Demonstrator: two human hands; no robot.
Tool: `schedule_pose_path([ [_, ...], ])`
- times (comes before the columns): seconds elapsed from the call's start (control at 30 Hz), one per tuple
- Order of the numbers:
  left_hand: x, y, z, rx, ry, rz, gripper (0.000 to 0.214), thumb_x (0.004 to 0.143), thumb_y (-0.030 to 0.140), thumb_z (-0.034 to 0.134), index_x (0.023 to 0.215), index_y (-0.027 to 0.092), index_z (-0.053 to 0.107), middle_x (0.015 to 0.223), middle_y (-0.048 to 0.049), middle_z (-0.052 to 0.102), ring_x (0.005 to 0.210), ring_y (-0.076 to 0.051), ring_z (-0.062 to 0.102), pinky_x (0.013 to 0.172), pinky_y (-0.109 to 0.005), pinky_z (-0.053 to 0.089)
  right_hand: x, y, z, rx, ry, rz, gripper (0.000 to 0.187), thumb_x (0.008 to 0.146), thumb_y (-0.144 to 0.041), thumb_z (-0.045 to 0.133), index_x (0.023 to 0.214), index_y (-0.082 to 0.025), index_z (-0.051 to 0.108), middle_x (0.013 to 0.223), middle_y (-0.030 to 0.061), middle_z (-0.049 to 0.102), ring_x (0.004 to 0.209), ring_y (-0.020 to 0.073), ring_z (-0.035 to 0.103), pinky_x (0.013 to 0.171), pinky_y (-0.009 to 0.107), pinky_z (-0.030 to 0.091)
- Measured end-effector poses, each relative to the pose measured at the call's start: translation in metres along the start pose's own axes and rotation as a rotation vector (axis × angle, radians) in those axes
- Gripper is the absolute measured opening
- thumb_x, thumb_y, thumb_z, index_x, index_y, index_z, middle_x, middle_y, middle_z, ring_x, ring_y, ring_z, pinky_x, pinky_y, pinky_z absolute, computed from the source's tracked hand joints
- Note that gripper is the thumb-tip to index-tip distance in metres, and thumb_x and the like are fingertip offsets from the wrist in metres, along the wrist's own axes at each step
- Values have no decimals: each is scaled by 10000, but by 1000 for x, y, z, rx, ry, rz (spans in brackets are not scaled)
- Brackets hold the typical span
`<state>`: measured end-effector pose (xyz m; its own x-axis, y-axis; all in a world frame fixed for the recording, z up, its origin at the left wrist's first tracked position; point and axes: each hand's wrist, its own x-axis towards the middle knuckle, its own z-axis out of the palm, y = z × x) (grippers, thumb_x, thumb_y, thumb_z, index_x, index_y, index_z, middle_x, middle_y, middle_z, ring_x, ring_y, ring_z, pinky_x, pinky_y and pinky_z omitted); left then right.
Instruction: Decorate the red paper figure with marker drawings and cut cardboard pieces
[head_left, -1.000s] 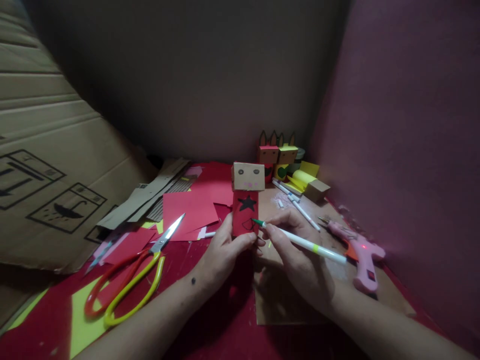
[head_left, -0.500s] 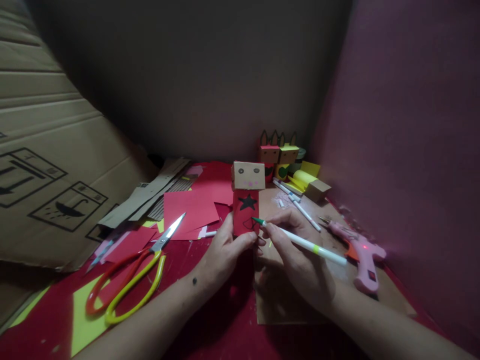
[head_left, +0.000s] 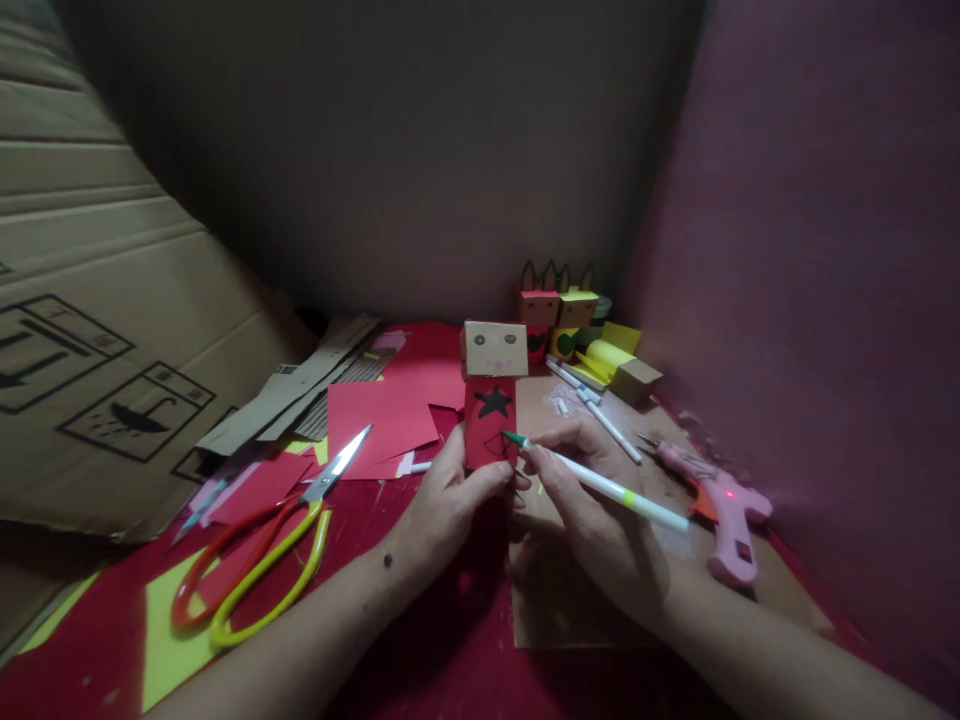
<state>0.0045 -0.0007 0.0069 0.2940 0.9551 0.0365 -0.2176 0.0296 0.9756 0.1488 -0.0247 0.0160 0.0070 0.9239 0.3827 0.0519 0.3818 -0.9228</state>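
A red bench [head_left: 450,660] littered with paper scraps fills a dim corner. Upright at its centre, a cardboard figure [head_left: 492,398] is clasped at its base by the left hand [head_left: 450,495]. The right hand [head_left: 592,510] pinches a green-tipped marker [head_left: 600,483], tip touching the figure's red body. Scissors [head_left: 262,550] lie left.

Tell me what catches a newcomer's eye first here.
At centre, the left hand holds a box figure, cardboard head on a red body with a black star, while the right hand puts a green-tipped pen to it. Orange-and-yellow scissors lie open at lower left; a pink glue gun lies at right.
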Motion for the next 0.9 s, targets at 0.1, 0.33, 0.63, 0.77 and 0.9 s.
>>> schedule_pose_path([
  [0.1,0,0,-1,2,-5,-8,259,819,237,633,1036,169,508,897,-52,666,807,-202,646,746,-385,535,0,0,0,-5,8,-24,51,899,-282,569,870,-242,578,644,-49,611,523,102,576,478,215,468],
  [0.33,0,0,-2,9,-13,4,258,824,230,627,1049,175,514,899,-57,681,822,-209,645,781,-403,525,0,-2,-1,-24,48,-57,39,891,-252,576,858,-241,595,707,-32,649,632,117,632,546,224,502],
  [0.63,0,3,0,46,22,20,245,795,215,631,1006,161,519,897,-53,670,829,-191,627,775,-351,517,-1,0,-1,-11,-4,-72,32,891,-240,557,863,-241,572,660,-44,615,585,114,604,527,227,490],
  [0.77,0,6,1,86,31,20,243,788,206,627,1002,160,521,917,-56,671,844,-189,625,777,-336,518,0,-2,1,-11,-4,-75,29,883,-236,562,855,-237,569,670,-43,612,581,110,596,518,220,487],
  [0.9,1,4,1,70,18,25,223,792,199,622,987,166,518,866,-35,668,790,-172,621,756,-332,515,2,-2,2,-27,25,-55,51,885,-252,562,840,-233,576,636,-48,606,548,105,591,506,218,482],
])
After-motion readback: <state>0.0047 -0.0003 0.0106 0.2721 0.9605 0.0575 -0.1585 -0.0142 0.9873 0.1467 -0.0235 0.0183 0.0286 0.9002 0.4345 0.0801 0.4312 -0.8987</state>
